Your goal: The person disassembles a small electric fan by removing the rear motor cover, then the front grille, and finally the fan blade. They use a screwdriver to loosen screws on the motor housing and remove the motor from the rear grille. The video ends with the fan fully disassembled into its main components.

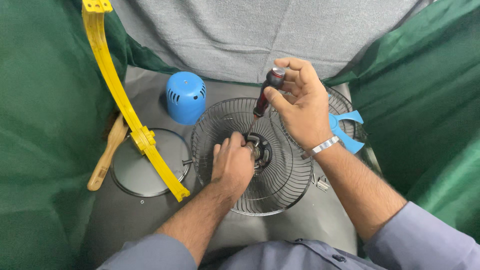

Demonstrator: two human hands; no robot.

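**Screwdriver tilted down into the fan hub, left hand right at the tip**

So here's how things sit. The right hand (300, 107) has its grip closed around the red-and-black handle of a screwdriver (261, 100), fingers wrapped near the top with the butt end poking out by the thumb. The long axis of the tool isn't vertical: the handle leans up and away toward the far right, and the shaft runs down and toward the near left, ending at the hub (260, 150) in the middle of the wire fan guard (280, 185). The hub lies below the right grip and a little to its left.

The left hand (232, 165) is the nearer one to the hub by far. It's resting inside the guard with fingertips closed on a small piece at the hub, touching right where the screwdriver tip lands. What exactly it pinches I can't tell, it's hidden by the fingers.

The guard lies dished-up on the grey counter (310, 220). Around it: a blue motor cover (186, 97) behind and left, a round base plate (145, 170) to the left with a yellow curved strip (125, 107) across it, a wooden-handled tool (107, 155), and a blue fan blade (347, 132) peeking out behind the right wrist.
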